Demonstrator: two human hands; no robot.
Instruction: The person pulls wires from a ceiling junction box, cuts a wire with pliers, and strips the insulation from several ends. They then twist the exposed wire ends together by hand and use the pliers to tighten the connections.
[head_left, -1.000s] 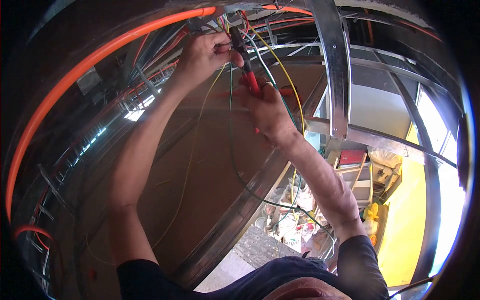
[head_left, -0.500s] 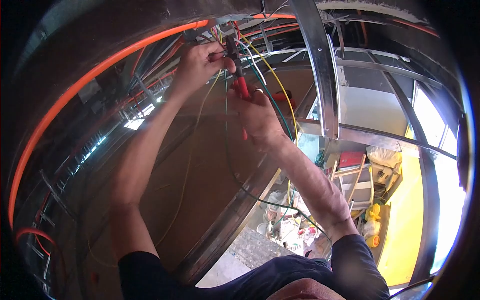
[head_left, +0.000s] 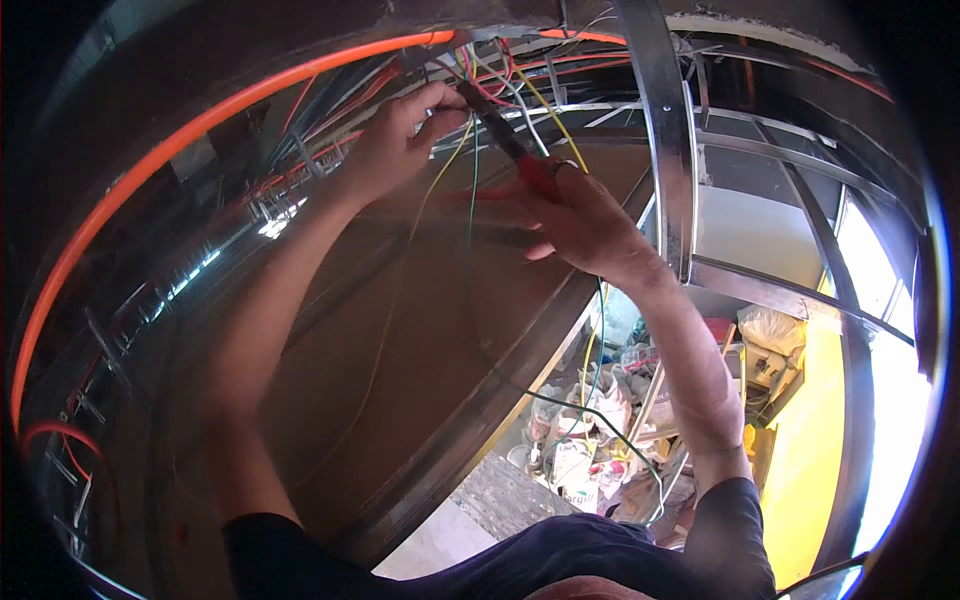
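My right hand is wrapped round red-handled pliers, whose dark jaws point up and left toward the wires. A blurred red streak left of that hand looks like the second handle, spread away from the first. My left hand is raised beside the jaw tips, thumb and fingers pinched on a thin wire end that is hard to make out. Around the jaws hang a white wire, a yellow wire and a green wire, coming from a bundle overhead.
An orange conduit curves along the ceiling at left. A metal stud stands right of my right hand, joined to other framing. Below lie several bags and buckets, near a yellow panel. A brown board spans the middle.
My right hand and the pliers have moved right and slightly down, and the pliers now tilt more to the left. The left hand stays near the wires. The view has shifted slightly.
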